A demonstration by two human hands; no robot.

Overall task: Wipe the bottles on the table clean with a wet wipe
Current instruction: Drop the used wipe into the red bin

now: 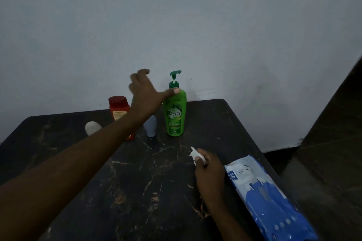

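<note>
While the left hand [146,96] reaches forward with fingers spread wide and holding nothing, its thumb tip lies over the shoulder of the green pump bottle [175,115]; whether it presses there I cannot tell. That bottle stands upright at 12 o'clock on the dark marbled bench [137,182], close to the pale wall [235,35]. Just beside it, at its 9 o'clock, stands a small grey-blue bottle [150,126], partly hidden by the left wrist. Further toward 9 o'clock is a red bottle [118,107] with a dark red cap, its lower part behind the forearm. At 10 o'clock of the bench sits a white rounded thing [92,127], too hidden to name. The right hand [208,170] is at 3 o'clock of the bench centre, fingers curled round a crumpled white wet wipe [195,154], well apart from all 3 bottles. Just beside this hand, at its 4 o'clock, a blue and white wipes pack [264,193] lies flat along the bench's right edge.
</note>
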